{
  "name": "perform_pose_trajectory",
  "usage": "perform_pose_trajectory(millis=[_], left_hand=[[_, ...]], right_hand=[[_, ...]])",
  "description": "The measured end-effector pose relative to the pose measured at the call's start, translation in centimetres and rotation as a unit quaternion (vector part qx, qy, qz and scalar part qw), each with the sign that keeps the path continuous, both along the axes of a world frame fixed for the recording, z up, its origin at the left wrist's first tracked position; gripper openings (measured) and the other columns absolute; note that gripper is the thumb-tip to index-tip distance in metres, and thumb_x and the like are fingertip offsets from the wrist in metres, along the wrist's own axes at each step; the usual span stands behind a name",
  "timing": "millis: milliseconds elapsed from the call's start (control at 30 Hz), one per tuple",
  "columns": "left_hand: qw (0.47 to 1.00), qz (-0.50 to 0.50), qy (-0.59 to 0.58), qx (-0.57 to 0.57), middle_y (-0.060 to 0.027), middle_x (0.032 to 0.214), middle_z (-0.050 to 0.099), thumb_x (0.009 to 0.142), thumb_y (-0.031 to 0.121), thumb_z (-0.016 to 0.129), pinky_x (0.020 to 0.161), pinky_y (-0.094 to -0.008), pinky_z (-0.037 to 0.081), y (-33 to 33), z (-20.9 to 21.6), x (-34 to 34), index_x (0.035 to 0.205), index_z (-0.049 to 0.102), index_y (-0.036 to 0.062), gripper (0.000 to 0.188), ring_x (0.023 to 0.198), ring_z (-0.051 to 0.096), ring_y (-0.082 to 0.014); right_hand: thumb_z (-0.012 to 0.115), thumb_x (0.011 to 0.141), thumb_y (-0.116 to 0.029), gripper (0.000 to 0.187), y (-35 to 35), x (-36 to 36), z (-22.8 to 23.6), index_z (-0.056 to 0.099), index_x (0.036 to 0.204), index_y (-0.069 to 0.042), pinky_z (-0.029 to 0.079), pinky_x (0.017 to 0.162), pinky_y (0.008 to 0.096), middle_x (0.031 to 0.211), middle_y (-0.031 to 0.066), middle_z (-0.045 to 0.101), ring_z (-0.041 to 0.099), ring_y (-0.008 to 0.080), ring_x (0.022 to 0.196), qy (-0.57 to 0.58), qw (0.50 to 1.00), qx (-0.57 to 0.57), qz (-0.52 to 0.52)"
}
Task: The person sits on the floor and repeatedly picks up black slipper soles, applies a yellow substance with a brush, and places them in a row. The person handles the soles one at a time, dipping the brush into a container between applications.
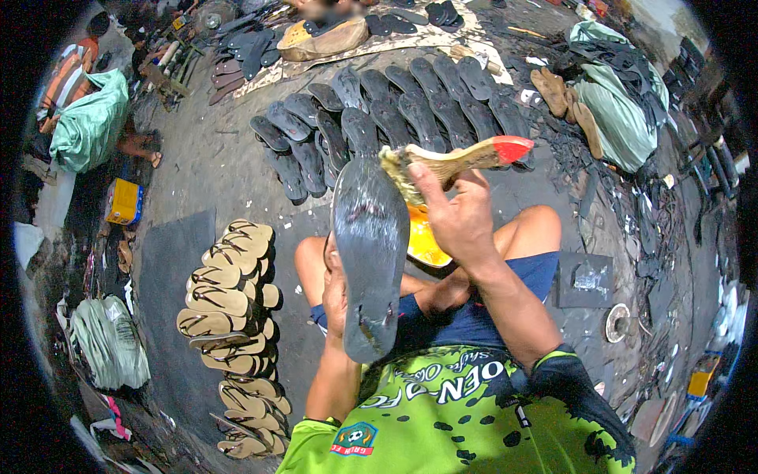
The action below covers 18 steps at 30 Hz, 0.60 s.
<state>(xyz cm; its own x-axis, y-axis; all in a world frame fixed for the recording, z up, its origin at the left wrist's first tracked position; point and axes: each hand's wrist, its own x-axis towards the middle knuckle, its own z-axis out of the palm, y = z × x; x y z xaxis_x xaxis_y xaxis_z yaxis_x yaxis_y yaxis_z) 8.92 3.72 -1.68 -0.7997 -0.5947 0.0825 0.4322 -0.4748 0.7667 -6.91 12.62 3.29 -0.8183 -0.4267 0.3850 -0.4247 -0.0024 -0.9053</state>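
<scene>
My left hand (335,288) grips a black sandal sole (371,245) by its left edge, and its broad underside faces up. Wet-looking streaks shine on the upper part of the sole. In my right hand (462,217) is a paintbrush (474,156) with a wooden, red-tipped handle; its bristles are caked with yellowish glue and meet the sole's upper right edge. Whether they press on it I cannot tell. Below the brush, between my bent legs, sits a container of yellow glue (428,241), partly hidden by the sole and my right hand.
Rows of black soles (387,118) lie ahead on the ground. Stacked tan flip-flops (229,292) stand to my left. A yellow tin (125,201) and a green sack (91,118) are at far left, another green sack (620,118) at far right. Another person sits at upper left.
</scene>
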Motion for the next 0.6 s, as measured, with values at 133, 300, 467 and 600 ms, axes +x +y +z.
perform_pose_trajectory(millis=[133,300,467,600], left_hand=[[0.986,0.005,0.011,0.163,-0.0093,0.123,0.059,0.105,0.034,0.036,0.094,-0.0343,0.050,-1.4,0.1,0.2,0.137,0.043,0.0060,0.044,0.108,0.060,-0.0195],[0.982,0.024,-0.041,0.185,-0.0079,0.120,0.060,0.103,0.034,0.043,0.092,-0.0328,0.050,-1.2,-0.6,-0.2,0.134,0.044,0.0035,0.044,0.105,0.061,-0.0185],[0.997,0.016,-0.034,0.073,-0.0112,0.125,0.058,0.103,0.032,0.042,0.095,-0.0361,0.049,-2.9,-3.1,0.4,0.136,0.044,0.0011,0.045,0.108,0.060,-0.0224],[0.984,0.034,0.003,0.174,-0.0144,0.121,0.061,0.103,0.035,0.040,0.092,-0.0380,0.052,-2.6,-1.9,-0.4,0.129,0.050,-0.0006,0.045,0.105,0.062,-0.0250]], right_hand=[[0.066,0.088,-0.012,0.017,3.0,4.7,-0.3,0.065,0.103,-0.002,0.050,0.076,0.0395,0.093,0.0119,0.066,0.064,0.0244,0.084,0.090,0.995,-0.019,0.046],[0.071,0.085,-0.006,0.014,2.5,-0.9,-0.8,0.063,0.096,-0.002,0.047,0.074,0.0310,0.089,0.0066,0.060,0.058,0.0166,0.082,0.044,0.999,-0.007,0.004],[0.071,0.077,-0.013,0.026,-0.2,-5.5,7.4,0.069,0.102,-0.012,0.046,0.069,0.0357,0.090,0.0046,0.062,0.058,0.0252,0.078,0.491,0.845,-0.027,0.210],[0.071,0.075,-0.018,0.038,0.6,-3.9,2.9,0.066,0.113,-0.019,0.041,0.062,0.0385,0.078,0.0030,0.056,0.056,0.0214,0.073,0.477,0.837,0.034,0.264]])
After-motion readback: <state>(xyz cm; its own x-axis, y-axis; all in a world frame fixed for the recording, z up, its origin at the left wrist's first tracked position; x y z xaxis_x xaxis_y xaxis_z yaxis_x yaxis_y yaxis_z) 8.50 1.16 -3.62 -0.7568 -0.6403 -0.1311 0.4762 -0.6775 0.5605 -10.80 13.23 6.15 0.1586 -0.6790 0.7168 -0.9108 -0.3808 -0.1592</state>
